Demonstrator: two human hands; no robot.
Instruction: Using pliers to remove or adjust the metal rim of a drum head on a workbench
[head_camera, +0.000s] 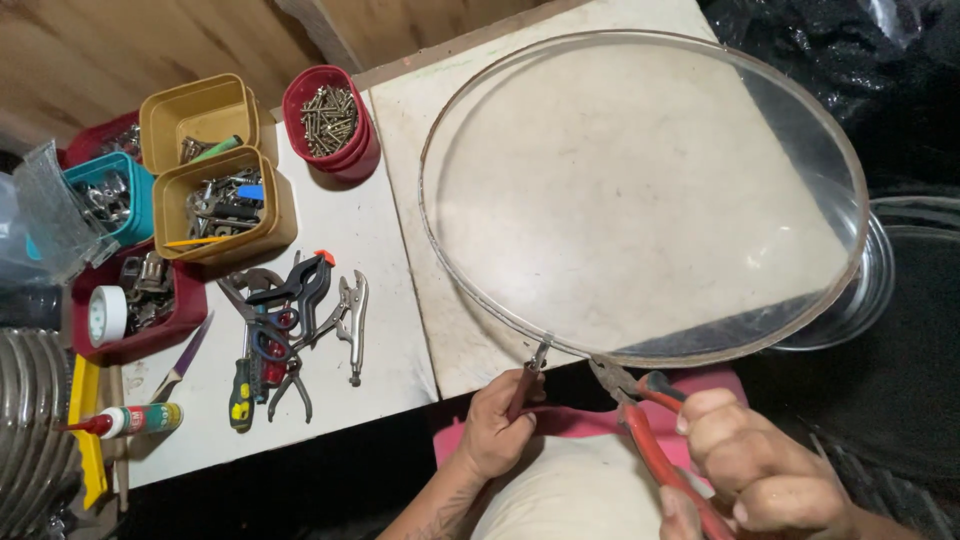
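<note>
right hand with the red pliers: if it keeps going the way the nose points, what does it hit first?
The right hand aims the red-handled pliers up-left. Their nose already sits at the metal rim of the round clear lid, so the rim comes first. Whether the tips actually touch it is unclear from this angle.

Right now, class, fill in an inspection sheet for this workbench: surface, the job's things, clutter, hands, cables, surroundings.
Surface: white bench top beside a pale board, both scuffed.
Job's things: large clear round lid with metal rim lying on the board; red-handled pliers biting its near edge; a small tool at the rim.
Clutter: tubs of screws and hardware, loose hand tools, tape roll, glue bottle.
Hands: left hand grips the small tool; right hand grips the pliers.
Cables: nothing seen.
Surroundings: wooden floor, dark sheeting.
</note>
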